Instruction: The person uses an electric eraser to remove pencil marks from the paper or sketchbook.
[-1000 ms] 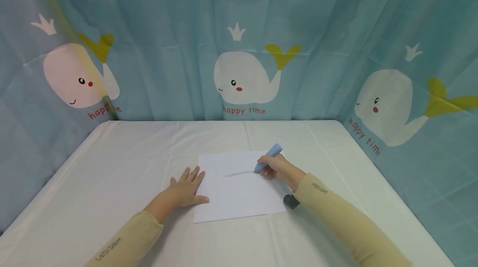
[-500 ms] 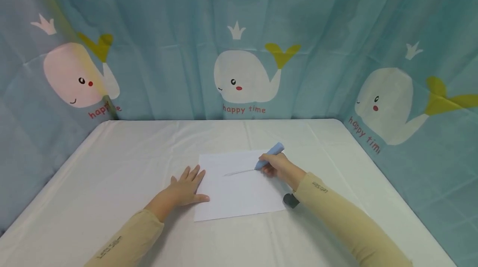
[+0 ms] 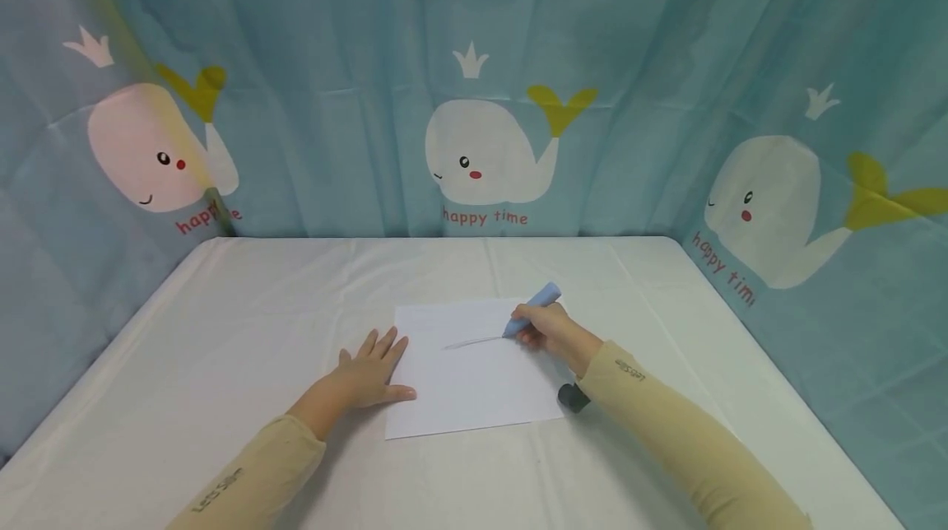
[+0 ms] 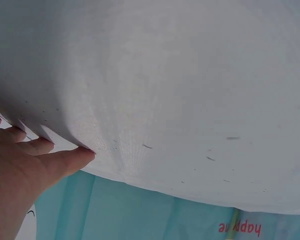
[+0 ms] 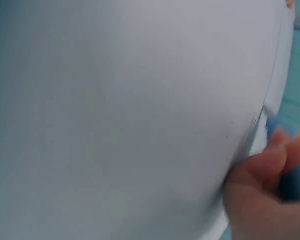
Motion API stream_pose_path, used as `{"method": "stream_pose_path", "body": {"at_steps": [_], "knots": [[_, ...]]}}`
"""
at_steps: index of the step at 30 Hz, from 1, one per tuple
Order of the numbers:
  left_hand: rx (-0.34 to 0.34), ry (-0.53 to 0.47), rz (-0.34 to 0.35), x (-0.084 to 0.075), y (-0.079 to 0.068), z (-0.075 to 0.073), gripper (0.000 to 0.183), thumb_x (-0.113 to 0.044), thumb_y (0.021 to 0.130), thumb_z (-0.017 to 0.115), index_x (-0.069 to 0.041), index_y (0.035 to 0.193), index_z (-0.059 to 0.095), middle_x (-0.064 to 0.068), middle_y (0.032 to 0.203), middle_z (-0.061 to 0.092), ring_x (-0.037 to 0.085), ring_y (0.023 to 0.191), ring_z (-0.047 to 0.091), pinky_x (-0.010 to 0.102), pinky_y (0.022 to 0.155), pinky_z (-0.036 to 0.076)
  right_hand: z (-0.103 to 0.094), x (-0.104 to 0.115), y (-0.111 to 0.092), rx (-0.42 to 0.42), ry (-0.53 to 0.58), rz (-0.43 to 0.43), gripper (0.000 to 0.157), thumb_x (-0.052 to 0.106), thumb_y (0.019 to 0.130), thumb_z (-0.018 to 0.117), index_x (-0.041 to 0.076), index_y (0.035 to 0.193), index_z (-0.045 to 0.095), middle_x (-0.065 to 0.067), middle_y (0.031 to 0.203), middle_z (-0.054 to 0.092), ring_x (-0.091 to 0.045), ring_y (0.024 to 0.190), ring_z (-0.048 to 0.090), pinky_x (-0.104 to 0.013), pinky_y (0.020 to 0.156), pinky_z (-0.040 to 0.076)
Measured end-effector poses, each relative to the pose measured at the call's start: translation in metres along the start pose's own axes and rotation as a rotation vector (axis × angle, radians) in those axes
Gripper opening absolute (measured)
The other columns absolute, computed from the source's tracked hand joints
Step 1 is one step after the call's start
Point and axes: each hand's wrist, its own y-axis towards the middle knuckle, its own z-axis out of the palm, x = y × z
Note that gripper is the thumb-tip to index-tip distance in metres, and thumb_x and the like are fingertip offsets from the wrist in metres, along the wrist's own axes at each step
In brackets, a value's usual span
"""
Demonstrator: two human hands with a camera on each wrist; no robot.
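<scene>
A white sheet of paper [image 3: 474,390] lies on the table with a thin grey line [image 3: 474,341] across its upper middle. My left hand [image 3: 366,378] rests on the sheet's left edge, fingers spread; the left wrist view shows its fingers on the white surface. My right hand [image 3: 548,328] grips a thick light-blue pen-shaped tool [image 3: 544,296], which leans up to the right. Its tip meets the right end of the line. In the right wrist view the right hand's curled fingers [image 5: 270,165] hold the tool, blurred; its exact kind is unclear.
A white cloth covers the table [image 3: 267,291]. Blue curtains [image 3: 333,160] with printed whales stand behind it and at both sides. A dark round object [image 3: 572,397] shows beside the right cuff, partly hidden by the sleeve.
The tool's tip shifts slightly to the right, then back left, staying near the line's right end. The right hand moves a little with it. The left hand stays in place.
</scene>
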Motion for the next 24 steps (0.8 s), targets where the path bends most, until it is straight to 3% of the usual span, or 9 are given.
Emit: {"method": "stream_pose_path", "body": {"at_steps": [24], "knots": [[0.004, -0.007, -0.014, -0.0001, 0.0022, 0.0005, 0.095, -0.057, 0.088, 0.061, 0.002, 0.151, 0.024, 0.027, 0.157, 0.011, 0.051, 0.142, 0.005, 0.078, 0.1, 0.009, -0.0032, 0.0004, 0.0005, 0.011, 0.001, 0.015, 0.017, 0.009, 0.087, 0.065, -0.004, 0.095, 0.058, -0.005, 0.059, 0.057, -0.008, 0.047, 0.05, -0.018, 0.049, 0.041]]}}
